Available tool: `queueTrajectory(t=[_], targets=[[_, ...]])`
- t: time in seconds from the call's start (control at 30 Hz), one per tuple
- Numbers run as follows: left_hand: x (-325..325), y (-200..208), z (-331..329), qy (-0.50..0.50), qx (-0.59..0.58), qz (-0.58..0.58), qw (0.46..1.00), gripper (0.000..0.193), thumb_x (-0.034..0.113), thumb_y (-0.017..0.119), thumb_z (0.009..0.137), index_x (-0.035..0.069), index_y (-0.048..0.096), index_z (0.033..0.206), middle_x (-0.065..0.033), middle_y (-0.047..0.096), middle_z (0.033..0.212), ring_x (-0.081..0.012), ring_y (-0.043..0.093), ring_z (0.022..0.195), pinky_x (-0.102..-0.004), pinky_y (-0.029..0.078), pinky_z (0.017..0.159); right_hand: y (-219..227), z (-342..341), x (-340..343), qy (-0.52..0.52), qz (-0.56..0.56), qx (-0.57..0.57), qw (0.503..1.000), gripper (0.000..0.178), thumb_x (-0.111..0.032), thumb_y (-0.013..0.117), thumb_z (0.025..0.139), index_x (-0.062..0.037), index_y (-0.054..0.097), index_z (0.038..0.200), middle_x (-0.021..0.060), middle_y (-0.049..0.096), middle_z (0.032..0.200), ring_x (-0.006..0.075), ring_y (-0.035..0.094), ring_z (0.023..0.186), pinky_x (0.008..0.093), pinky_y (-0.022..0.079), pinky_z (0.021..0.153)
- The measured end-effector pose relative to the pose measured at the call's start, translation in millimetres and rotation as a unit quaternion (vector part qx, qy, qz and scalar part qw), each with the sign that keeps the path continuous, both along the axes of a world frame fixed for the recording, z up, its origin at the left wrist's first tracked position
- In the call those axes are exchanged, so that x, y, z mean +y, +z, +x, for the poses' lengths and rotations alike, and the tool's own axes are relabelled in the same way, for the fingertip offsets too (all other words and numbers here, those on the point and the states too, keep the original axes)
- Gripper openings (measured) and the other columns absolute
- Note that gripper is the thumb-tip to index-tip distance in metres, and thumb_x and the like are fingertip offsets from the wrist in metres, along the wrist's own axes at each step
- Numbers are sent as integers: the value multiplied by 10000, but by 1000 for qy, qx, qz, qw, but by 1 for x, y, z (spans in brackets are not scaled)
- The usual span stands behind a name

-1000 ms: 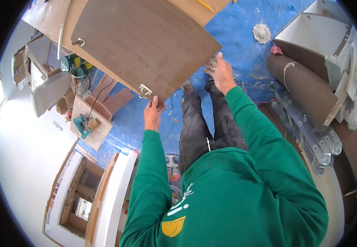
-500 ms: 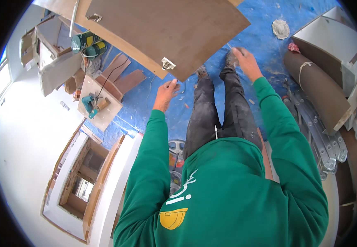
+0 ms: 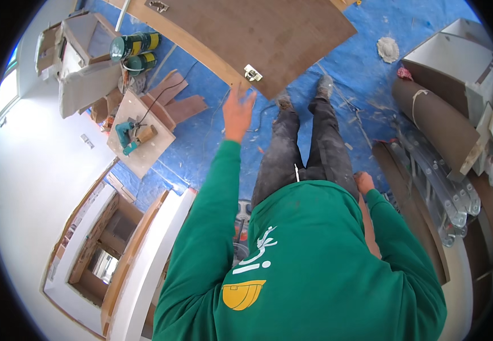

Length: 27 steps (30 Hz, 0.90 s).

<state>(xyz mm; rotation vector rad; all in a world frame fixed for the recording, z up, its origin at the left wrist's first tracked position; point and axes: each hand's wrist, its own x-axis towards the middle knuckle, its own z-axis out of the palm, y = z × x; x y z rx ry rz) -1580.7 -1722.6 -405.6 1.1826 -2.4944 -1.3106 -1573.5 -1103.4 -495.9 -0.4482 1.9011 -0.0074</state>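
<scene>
A large brown panel (image 3: 269,34) with metal hinges lies in front of me on a light wooden board (image 3: 195,48). My left hand (image 3: 239,113) reaches to the board's near edge, beside the closest metal hinge (image 3: 252,73). Its fingers are apart and slightly blurred, with nothing seen in them. Whether the fingertips touch the edge I cannot tell. My right hand (image 3: 364,182) is low beside my right thigh, near the hip. Its fingers are partly hidden, so what they hold, if anything, does not show.
A teal power tool (image 3: 124,136) rests on a pale board (image 3: 144,156) at left, near green paint cans (image 3: 136,46). Blue sheeting (image 3: 337,108) covers the floor. A rolled brown sheet (image 3: 437,116), a folded metal ladder (image 3: 434,176) and a long brown plank (image 3: 408,204) lie at right.
My left hand has moved up and right to the board's edge, its fingers spreading. My right hand has drawn back from near the panel's corner to beside my thigh.
</scene>
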Motion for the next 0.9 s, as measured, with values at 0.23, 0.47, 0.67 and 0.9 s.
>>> queueTrajectory(t=[0.23,0.47,0.67,0.9], targets=[[-42,-25,-77,-38,-131,46,990,521,467,760,976,-29,787,1132,-195,803,1014,-336,763,943,-417,570,856,21,54,-43,-256,-16,66,964,321,-198,649,974,-47,769,1231,297,754,1109,491,725,1086,520,571,881],[-51,-54,-82,31,-222,108,969,560,474,763,930,-86,771,940,-154,757,824,-240,728,769,-409,546,694,63,74,-63,-286,-26,44,957,342,-249,574,1010,-27,761,1190,306,746,1090,510,712,1049,568,552,874],[-37,-57,-71,175,-169,145,959,598,441,810,835,-151,752,904,-255,782,890,-344,766,842,-461,572,786,85,92,-65,-317,-95,99,938,352,-303,653,979,-22,773,1154,299,756,1074,516,708,1051,563,558,865],[-36,-37,-64,204,-105,248,941,432,363,826,872,-59,739,836,-131,716,777,-222,668,716,-412,530,665,102,91,-62,-383,-72,56,919,344,-271,608,1008,-1,748,1170,302,757,1062,506,722,1038,580,542,845]])
